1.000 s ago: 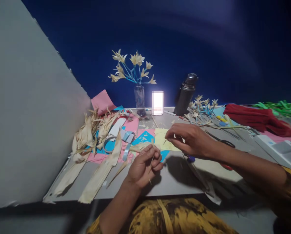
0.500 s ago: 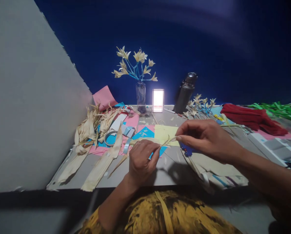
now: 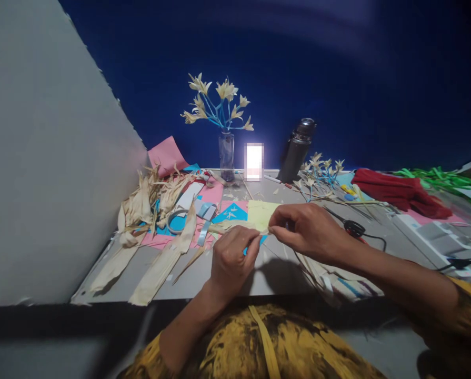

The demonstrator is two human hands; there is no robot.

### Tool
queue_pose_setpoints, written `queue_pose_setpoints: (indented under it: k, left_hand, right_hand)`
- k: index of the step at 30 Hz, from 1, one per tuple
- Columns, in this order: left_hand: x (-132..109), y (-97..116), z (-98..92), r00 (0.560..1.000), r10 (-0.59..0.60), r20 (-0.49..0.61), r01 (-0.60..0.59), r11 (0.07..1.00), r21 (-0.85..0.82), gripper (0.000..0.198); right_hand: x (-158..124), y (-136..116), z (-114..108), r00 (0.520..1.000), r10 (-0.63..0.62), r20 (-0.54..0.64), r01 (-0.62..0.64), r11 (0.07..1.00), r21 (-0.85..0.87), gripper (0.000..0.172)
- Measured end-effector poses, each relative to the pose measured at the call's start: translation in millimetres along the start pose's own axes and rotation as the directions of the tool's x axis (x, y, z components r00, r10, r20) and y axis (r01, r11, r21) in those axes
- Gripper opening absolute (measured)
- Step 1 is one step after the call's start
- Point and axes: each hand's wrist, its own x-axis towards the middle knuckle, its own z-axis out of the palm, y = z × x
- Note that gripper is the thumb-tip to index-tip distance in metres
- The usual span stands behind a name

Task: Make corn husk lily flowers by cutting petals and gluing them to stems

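Observation:
Over the front of the table, my left hand [image 3: 235, 258] is closed in a pinch on a thin strip of dried husk [image 3: 263, 231]. Close beside it on the right, my right hand [image 3: 312, 231] pinches the same strip near its other end. Only a short piece shows between the fingertips; the rest is hidden by the fingers. Behind my hands lie a yellow paper sheet [image 3: 259, 211] and a blue paper piece [image 3: 230, 212] with small pale husk scraps on it. Long flat husk strips [image 3: 162, 271] lie left of my left hand.
A glass vase [image 3: 227, 158] with husk flowers [image 3: 226, 90] stands at the back, near a bright light [image 3: 253, 160] and a flask [image 3: 296, 152]. A husk pile [image 3: 140, 202] and a tape roll [image 3: 177, 222] lie left. Red cloth [image 3: 401, 192] lies right.
My right hand has moved left and slightly down, closer to my left hand, so less of the husk strip shows between them. The left hand has barely moved.

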Motion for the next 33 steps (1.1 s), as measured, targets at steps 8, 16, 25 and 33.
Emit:
queue_pose_setpoints:
  k: [8, 16, 25, 33]
  left_hand:
    - [0, -1, 1.3, 1.000, -0.003, -0.007, 0.003, 1.000, -0.026, 0.011]
    - [3, -3, 0.2, 0.999, -0.051, -0.006, 0.050, 0.992, -0.120, 0.011]
    - [3, -6, 3.5, 0.998, -0.068, 0.001, 0.067, 0.989, -0.135, 0.008]
    - [1, -7, 3.5, 0.995, -0.103, 0.018, 0.104, 0.980, -0.172, 0.008]
  right_hand:
    - [1, -2, 3, 0.999, -0.038, -0.023, 0.035, 0.992, -0.119, 0.010]
    - [1, 3, 5, 0.998, -0.061, -0.012, 0.059, 0.992, -0.108, 0.009]
    - [1, 2, 10, 0.999, -0.034, 0.017, 0.037, 0.976, -0.215, 0.007]
    - [1, -1, 11, 0.998, -0.070, 0.006, 0.068, 0.952, -0.298, 0.006]
